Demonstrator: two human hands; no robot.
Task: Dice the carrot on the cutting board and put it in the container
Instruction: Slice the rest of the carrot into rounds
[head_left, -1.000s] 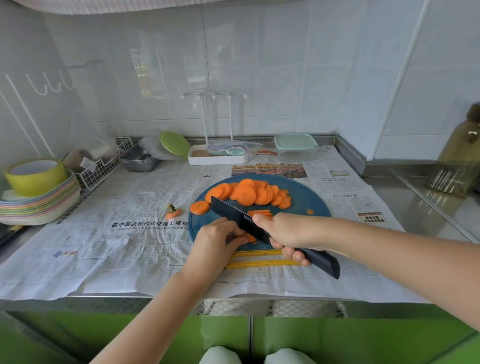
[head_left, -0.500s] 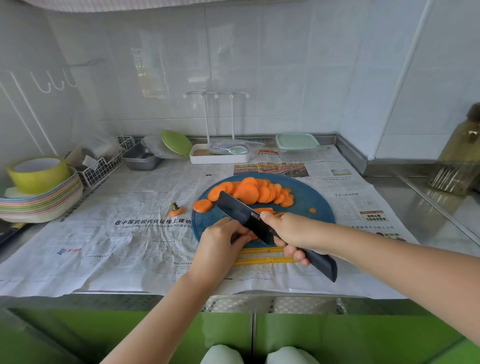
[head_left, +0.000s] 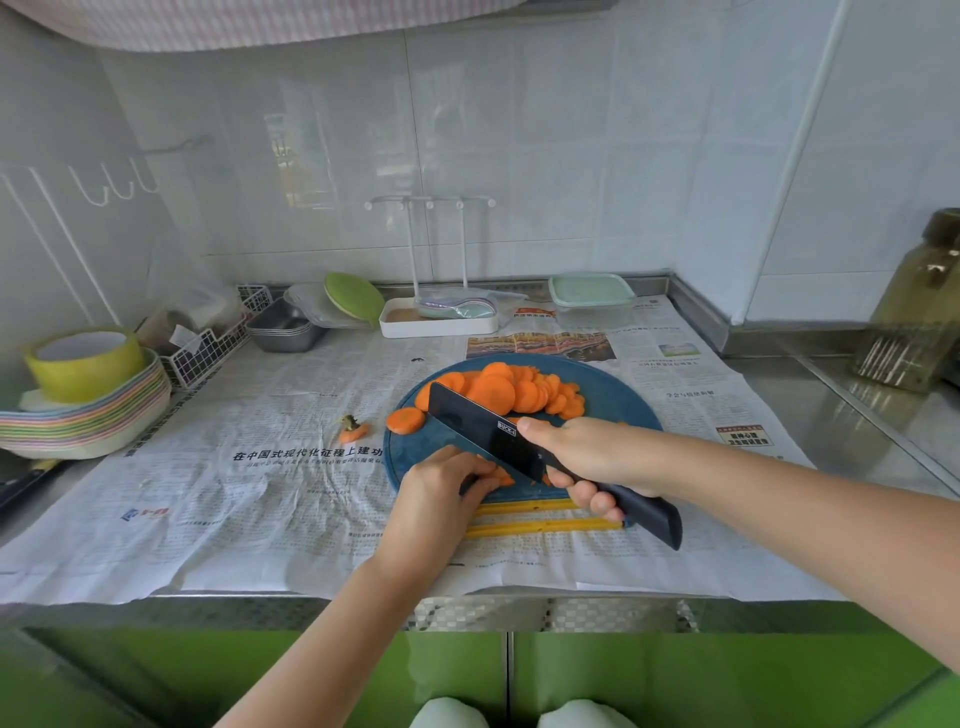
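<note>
Left hand (head_left: 441, 483) pinched a carrot stub (head_left: 503, 477) at the cutting board's (head_left: 613, 400) near edge to steady it; right hand (head_left: 587, 457) gripped the knife (head_left: 478, 426) handle for the cut. Knife lay diagonal, tip far-left, handle near-right; stub's axis mostly hidden. Slices (head_left: 514, 392) sat piled far side, container (head_left: 592, 299) well behind

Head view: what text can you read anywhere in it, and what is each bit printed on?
"在中国式现代化征程上建功": bold headline on the newspaper.
White mark on the knife blade: too blurred to read.
Yellow box printed on the newspaper, and all the fine print: too small to read.
No other text shows.
</note>
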